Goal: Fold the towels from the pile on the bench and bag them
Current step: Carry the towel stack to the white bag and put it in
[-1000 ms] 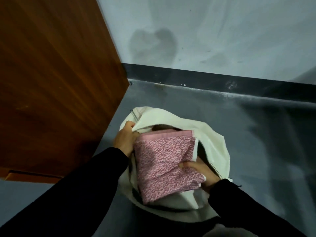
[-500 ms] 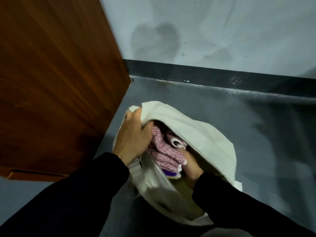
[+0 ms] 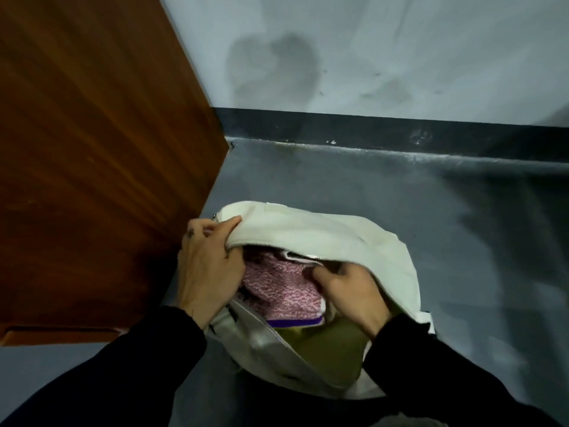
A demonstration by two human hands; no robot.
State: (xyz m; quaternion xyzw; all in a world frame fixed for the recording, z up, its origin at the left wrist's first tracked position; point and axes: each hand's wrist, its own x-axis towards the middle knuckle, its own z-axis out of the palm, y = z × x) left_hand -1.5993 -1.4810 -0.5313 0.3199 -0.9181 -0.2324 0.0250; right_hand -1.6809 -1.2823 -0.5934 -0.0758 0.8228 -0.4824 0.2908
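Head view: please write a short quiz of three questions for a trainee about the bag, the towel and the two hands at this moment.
1. True or false: the pink towel lies inside the white bag.
2. Which hand grips the bag's rim? A) left hand B) right hand C) neither
3. What colour is the layer showing just below the pink towel?

Key:
1. True.
2. A. The right hand reaches into the bag beside the towel; its grip cannot be told.
3. Purple: a purple edge, above an olive cloth.
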